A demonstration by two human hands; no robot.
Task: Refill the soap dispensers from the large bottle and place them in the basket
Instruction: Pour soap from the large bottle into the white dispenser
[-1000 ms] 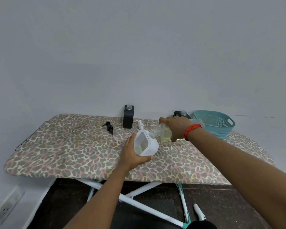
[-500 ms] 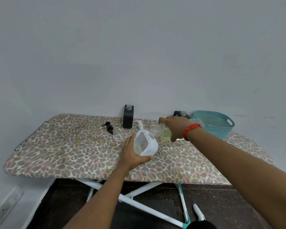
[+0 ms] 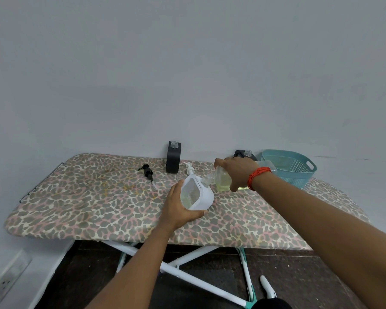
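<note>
Little has moved: bottle, clamped by right grip, is tipped into dispenser, clamped by left grip; basket unfilled.

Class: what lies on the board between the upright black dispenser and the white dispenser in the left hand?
In the head view, a white pump head lies between the black dispenser and the white dispenser that the left hand holds.
</note>
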